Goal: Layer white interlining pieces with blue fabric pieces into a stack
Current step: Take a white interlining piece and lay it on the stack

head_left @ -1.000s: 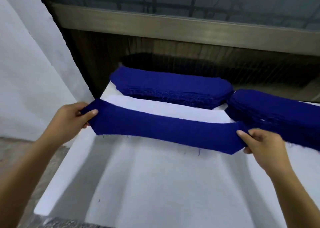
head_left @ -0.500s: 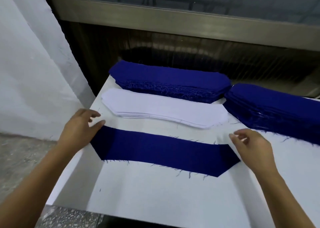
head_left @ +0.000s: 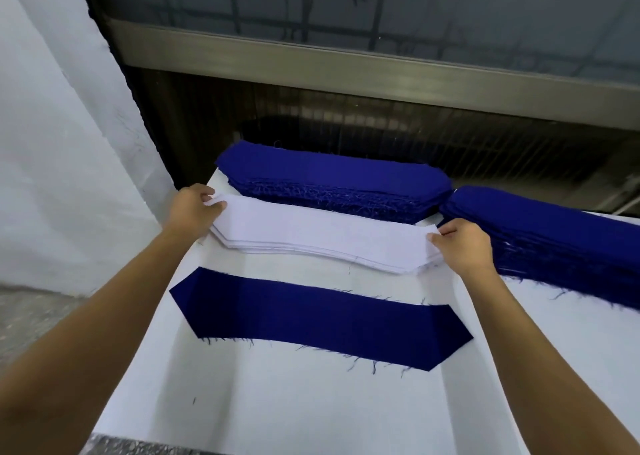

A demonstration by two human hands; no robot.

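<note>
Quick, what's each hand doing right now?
Left hand: pinches the left end of the white interlining.
Right hand: pinches its right end.

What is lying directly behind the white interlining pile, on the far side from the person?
A thick stack of blue pieces lies behind the white interlining pile, with frayed threads along its near edge. The part of the table under that stack is covered.

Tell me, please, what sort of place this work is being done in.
Probably a garment-sewing workshop, at a preparation table: thick stacks of identically cut blue fabric pieces lie beside a white interlining pile of matching shape, all on a white-covered work table.
</note>
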